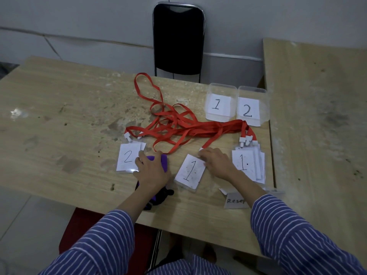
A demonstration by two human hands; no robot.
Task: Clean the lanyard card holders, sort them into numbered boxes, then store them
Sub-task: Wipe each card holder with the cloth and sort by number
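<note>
The left hand (pixel 152 171) lies on a purple cloth (pixel 164 162), with its fingers curled over the cloth and gripping it against the table (pixel 59 120). Just left of these fingers, touching them, lies a card holder marked 2 (pixel 127 158), with a second one partly under it. The right hand (pixel 215 162) rests with bent fingers on the upper right corner of the card marked 1 (pixel 190 171), pressing it on the table; whether the thumb pinches it I cannot tell. This card is spotted with dirt and lies between the two hands, tilted. Just right of the right fingers is a stack of holders marked 1 (pixel 248 162). Beyond the fingers of both hands the red lanyards (pixel 178 124) lie tangled, joined to the holders by white clips. Further beyond, well apart from the fingers, two clear boxes stand side by side: box 1 (pixel 220 102) and box 2 (pixel 252 106). Near the right wrist lies a paper label (pixel 234 200), partly hidden by the sleeve.
</note>
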